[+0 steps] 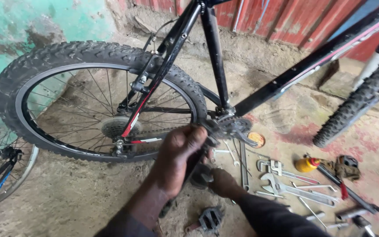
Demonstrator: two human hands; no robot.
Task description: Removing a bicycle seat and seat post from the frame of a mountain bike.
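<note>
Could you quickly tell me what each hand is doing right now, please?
Left hand: closed on the crank arm.
Right hand: at the pedal; grip cannot be told.

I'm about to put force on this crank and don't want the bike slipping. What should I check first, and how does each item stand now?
1. Left hand gripping the crank arm: ok, fingers wrapped around it.
2. Right hand on the pedal end: ok, though exactly what it holds is hidden.
3. Chain seated on the chainring: cannot tell, partly covered.
4. Bike steady: cannot tell, no stand or support in view.
5. Adjustable wrench within reach: ok, lying on the floor beside the right hand.
6. Loose pedal clear of the hands: ok, on the floor below them.
</note>
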